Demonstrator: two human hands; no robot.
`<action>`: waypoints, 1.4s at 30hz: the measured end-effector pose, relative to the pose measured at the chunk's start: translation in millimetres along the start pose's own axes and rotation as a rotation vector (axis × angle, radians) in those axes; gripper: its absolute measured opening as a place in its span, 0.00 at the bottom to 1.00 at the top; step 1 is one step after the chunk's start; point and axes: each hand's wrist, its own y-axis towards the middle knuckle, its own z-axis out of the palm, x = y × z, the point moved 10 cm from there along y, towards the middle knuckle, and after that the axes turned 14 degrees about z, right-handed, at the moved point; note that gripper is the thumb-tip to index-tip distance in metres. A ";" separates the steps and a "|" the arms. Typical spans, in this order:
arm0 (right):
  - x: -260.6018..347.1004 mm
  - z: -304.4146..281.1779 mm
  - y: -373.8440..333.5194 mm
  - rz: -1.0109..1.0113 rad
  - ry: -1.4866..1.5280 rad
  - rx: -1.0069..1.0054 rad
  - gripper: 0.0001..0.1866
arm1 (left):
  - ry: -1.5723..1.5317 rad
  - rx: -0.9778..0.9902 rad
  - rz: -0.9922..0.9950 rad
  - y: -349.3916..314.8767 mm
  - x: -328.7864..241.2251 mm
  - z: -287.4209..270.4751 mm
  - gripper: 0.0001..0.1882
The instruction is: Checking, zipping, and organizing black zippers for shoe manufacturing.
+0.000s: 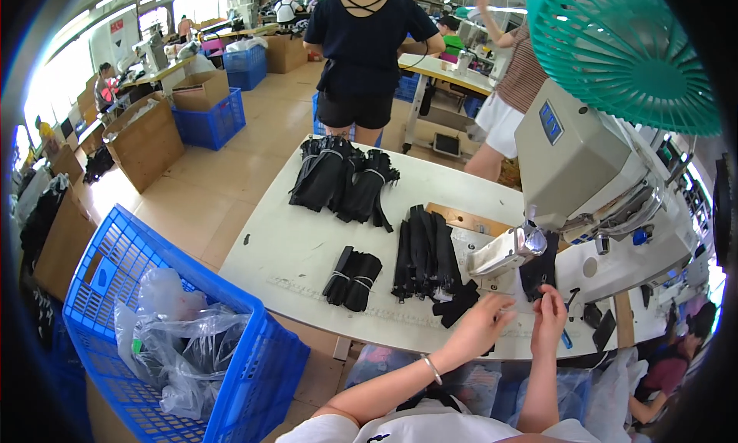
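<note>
My right hand (550, 320) pinches the near end of a black zipper (538, 264), which lies along the sewing machine's work area; a small pull shows near my fingertips. To its left, my left hand (487, 321) hovers over the table edge, fingers apart and slightly curled, seemingly holding nothing. Beside that hand lies a loose black strip (457, 303). A pile of black zippers (424, 252) is spread just left of the machine's metal arm (507, 252). Farther left sit a small tied bundle (353, 280) and larger tied bundles (330, 174) at the far edge.
The beige sewing machine head (573, 154) rises at the right, with a green fan (630, 54) above it. A blue crate (257, 366) holding clear plastic bags stands left of the white table (265, 247). Beyond the table, a person in black (361, 51) stands close.
</note>
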 end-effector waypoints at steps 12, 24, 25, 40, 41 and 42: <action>-4.8 22.1 -62.5 -0.001 -0.231 0.133 0.12 | -0.592 0.078 -0.577 -1.2 65.4 57.6 0.30; -2.3 14.3 -77.9 -0.024 -0.486 0.169 0.09 | -0.434 0.151 -0.593 -22.2 64.8 68.9 0.18; 0.6 9.8 -79.5 -0.063 -0.511 0.129 0.08 | -0.450 0.151 -0.626 -25.2 63.2 70.4 0.19; -21.1 -43.0 -58.0 0.112 -0.394 0.211 0.10 | 0.320 0.303 -0.255 -19.0 13.3 62.1 0.21; -23.2 -51.7 -52.8 0.147 -0.325 0.178 0.14 | 0.453 0.330 -0.203 -23.9 4.6 56.0 0.23; -27.3 -58.5 -49.5 0.180 -0.253 0.151 0.18 | 0.601 0.326 -0.174 -29.3 0.4 44.4 0.22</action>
